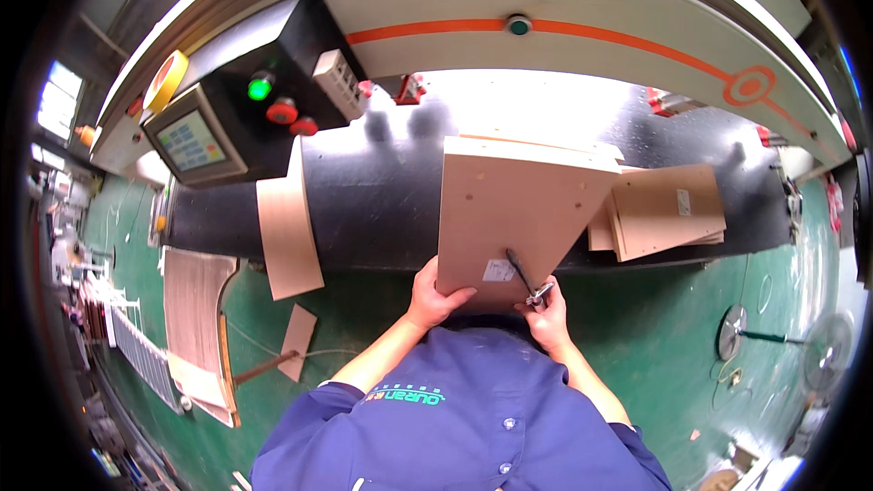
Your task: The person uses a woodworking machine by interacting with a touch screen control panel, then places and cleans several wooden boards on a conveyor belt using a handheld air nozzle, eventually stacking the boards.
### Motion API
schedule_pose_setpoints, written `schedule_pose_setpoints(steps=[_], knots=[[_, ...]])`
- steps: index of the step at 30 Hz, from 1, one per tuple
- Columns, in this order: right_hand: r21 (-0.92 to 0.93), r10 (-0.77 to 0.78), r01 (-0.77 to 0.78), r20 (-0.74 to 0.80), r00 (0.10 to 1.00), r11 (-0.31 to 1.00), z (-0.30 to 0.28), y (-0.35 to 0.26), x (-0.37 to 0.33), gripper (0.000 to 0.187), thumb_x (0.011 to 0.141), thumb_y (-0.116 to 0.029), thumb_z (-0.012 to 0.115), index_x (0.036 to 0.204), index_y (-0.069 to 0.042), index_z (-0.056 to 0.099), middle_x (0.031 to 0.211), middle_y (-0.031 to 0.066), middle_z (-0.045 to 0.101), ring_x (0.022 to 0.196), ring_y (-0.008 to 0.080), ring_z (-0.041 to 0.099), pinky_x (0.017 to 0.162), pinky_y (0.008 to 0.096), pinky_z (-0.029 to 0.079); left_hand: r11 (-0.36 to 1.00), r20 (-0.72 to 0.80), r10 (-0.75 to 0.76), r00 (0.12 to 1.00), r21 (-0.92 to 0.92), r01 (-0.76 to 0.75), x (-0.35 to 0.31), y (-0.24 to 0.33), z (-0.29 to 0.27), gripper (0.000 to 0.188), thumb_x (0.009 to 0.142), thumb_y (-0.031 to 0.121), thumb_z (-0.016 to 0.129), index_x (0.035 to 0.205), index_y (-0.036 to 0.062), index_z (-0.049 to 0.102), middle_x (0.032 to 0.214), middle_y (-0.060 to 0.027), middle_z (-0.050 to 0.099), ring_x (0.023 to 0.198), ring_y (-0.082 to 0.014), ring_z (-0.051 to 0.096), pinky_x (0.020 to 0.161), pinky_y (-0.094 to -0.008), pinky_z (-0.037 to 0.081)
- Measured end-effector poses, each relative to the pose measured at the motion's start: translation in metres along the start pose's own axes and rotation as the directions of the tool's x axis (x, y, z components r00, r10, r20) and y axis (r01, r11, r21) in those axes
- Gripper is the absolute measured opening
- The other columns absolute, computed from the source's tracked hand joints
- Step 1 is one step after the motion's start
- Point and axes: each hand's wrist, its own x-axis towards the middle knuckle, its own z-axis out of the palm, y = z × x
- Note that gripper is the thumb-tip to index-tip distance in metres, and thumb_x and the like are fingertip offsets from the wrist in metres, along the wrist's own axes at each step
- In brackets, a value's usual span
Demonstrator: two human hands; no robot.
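A stack of light wood-coloured panels (511,205) rests partly on the black worktable (373,186) and juts over its near edge toward me. A white label and small holes show on its top face. My left hand (434,296) grips the near left corner, thumb on top, fingers hidden beneath. At the near right corner, my right hand (546,316) is closed round a small hand tool (539,294) with a shiny metal body and a dark, tapered tip. That tip points away from me, over the top panel beside the label. Whether it touches the surface, I cannot tell.
Smaller panels (671,209) lie stacked right of the large ones. One long panel (288,236) overhangs the table at left, below a black control box (284,73) with a screen. A machine beam (618,5) spans the back. A curved-edged board (195,327) stands lower left.
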Motion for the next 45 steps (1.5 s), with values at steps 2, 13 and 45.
schedule_pose_setpoints(steps=[2,13,45], knots=[[0.001,-0.086,0.086,-0.020,0.996,0.996,-0.001,-0.003,-0.004,0.056,0.074,0.022,0.064,0.123,-0.004,0.051,0.107,0.0030,0.057,0.099,0.0109,0.056,0.089,0.0277,0.051,0.995,0.051,0.073,0.996,0.059,-0.076,0.005,-0.003,0.001,0.056,0.072,0.014,0.084,0.121,0.0003,0.061,0.115,-0.0117,0.067,0.105,-0.0226,0.065,0.094,-0.0341,0.049],[-0.019,-0.178,0.179,-0.258,0.950,0.984,-0.013,-0.013,-0.036,0.048,0.074,0.021,0.065,0.113,-0.005,0.053,0.099,0.0026,0.062,0.093,0.0114,0.061,0.085,0.0276,0.053,0.991,0.258,0.137,0.956,-0.033,-0.133,0.028,0.007,0.030,0.056,0.071,0.011,0.084,0.121,-0.0008,0.061,0.116,-0.0130,0.067,0.106,-0.0245,0.065,0.094,-0.0347,0.049],[0.035,-0.158,0.203,-0.504,0.849,0.979,-0.059,-0.001,-0.061,0.048,0.071,0.017,0.070,0.111,-0.002,0.052,0.100,0.0025,0.057,0.092,0.0129,0.057,0.088,0.0293,0.050,0.986,0.433,0.017,0.901,0.140,-0.086,0.055,0.065,0.114,0.042,0.079,0.027,0.083,0.102,-0.0001,0.061,0.091,-0.0094,0.066,0.083,-0.0158,0.062,0.075,-0.0321,0.051]])
